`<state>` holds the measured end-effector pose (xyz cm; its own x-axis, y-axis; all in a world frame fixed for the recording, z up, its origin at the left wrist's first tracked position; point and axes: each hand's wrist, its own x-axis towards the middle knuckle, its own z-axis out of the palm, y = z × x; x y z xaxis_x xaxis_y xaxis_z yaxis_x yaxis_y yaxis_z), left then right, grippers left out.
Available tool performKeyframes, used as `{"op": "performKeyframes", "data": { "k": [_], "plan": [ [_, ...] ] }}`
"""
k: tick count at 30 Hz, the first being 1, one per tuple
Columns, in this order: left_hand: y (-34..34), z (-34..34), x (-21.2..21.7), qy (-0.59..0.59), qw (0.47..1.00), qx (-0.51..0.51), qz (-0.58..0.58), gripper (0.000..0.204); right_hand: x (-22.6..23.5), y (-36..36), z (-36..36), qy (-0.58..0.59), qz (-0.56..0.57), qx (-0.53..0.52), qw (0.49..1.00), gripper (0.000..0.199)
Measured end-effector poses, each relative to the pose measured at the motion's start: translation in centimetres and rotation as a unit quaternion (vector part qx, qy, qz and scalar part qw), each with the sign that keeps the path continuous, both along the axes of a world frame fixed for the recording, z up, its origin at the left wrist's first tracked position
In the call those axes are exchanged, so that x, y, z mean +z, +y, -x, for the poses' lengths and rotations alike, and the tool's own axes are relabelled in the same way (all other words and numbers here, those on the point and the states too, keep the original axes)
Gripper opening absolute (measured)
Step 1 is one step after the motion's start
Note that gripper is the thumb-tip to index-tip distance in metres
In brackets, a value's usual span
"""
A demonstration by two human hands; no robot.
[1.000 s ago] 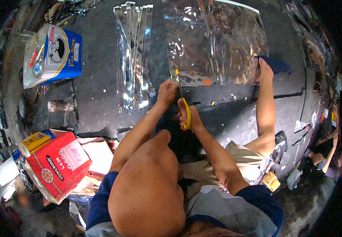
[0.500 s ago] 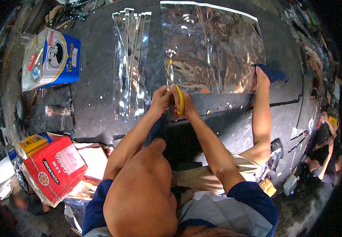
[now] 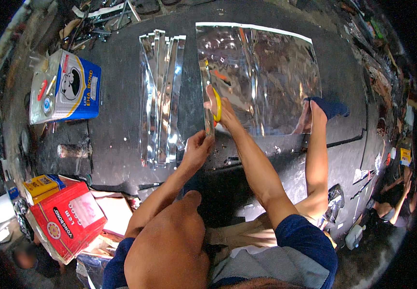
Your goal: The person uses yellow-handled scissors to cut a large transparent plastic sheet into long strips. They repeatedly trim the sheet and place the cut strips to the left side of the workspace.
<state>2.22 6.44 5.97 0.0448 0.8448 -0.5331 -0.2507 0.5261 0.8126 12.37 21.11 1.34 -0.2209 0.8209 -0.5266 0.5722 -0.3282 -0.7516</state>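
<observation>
Big silver foil sheet (image 3: 261, 77) flat on dark floor. Right hand (image 3: 220, 108) sits on its left edge, fingers closed round a yellow cutter (image 3: 217, 111). Left hand (image 3: 196, 148) just below, pinching the sheet's near-left corner shut. Cut strips (image 3: 162, 96) lie just left. Vs 0.5 s ago: right hand pushed further up the edge, left stayed low.
</observation>
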Motion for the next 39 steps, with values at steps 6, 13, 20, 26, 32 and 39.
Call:
{"op": "performKeyframes", "data": {
  "k": [6,13,20,26,32,39],
  "plan": [
    [-0.5,0.5,2.2,0.024,1.0,-0.016,-0.003,0.023,-0.4,5.7,1.5,0.049,0.03,-0.028,0.998,0.091],
    [-1.1,0.8,5.3,0.05,0.997,-0.039,-0.033,0.021,-0.7,14.4,3.5,0.076,-0.047,-0.1,0.991,0.088],
    [-1.6,1.6,6.2,0.051,0.998,-0.023,-0.028,0.021,-0.7,17.6,4.6,0.139,-0.089,-0.09,0.982,0.09],
    [-3.6,2.2,5.9,0.075,0.997,-0.003,-0.032,0.025,1.1,17.8,5.5,0.156,0.025,-0.089,0.983,0.101],
    [-5.0,4.7,3.0,0.093,0.995,0.022,0.01,0.031,0.6,19.8,5.5,0.126,0.055,-0.085,0.987,0.096],
    [-4.8,9.0,0.0,0.647,0.758,-0.017,-0.083,0.033,1.6,15.7,1.6,0.21,0.053,-0.109,0.97,0.084]
  ]
}}
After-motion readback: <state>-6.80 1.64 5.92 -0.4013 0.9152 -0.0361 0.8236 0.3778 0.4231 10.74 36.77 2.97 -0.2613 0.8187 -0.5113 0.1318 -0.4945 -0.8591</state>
